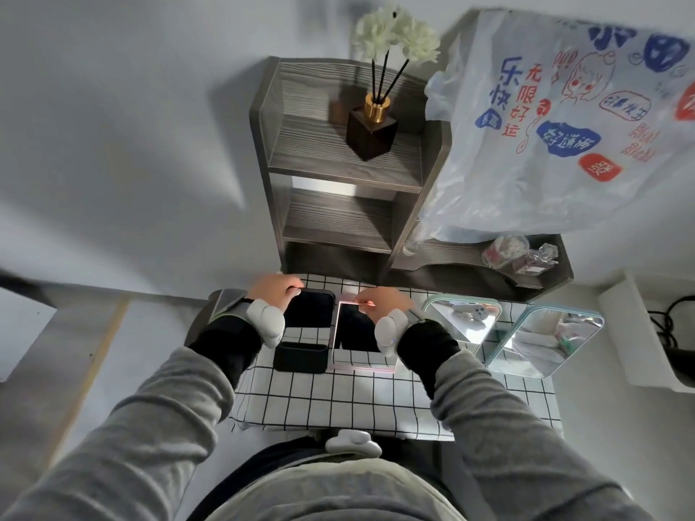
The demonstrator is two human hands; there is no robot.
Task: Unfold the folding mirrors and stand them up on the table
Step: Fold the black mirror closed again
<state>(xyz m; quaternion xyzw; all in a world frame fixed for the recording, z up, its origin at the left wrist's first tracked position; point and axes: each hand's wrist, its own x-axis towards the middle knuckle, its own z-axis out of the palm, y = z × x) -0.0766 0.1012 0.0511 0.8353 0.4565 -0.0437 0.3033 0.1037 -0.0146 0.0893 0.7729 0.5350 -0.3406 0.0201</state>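
On the checked table (376, 400), the person's left hand (276, 293) grips the top edge of the black mirror (312, 314), and the right hand (383, 300) pinches the pink mirror (357, 332), probably to steady both upright. Toward the right edge, two green mirrors (526, 332) already stand, before the shelf (338, 163).

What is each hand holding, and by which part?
The left hand grips the black mirror by its top edge; the right hand pinches the pink mirror at its top edge.
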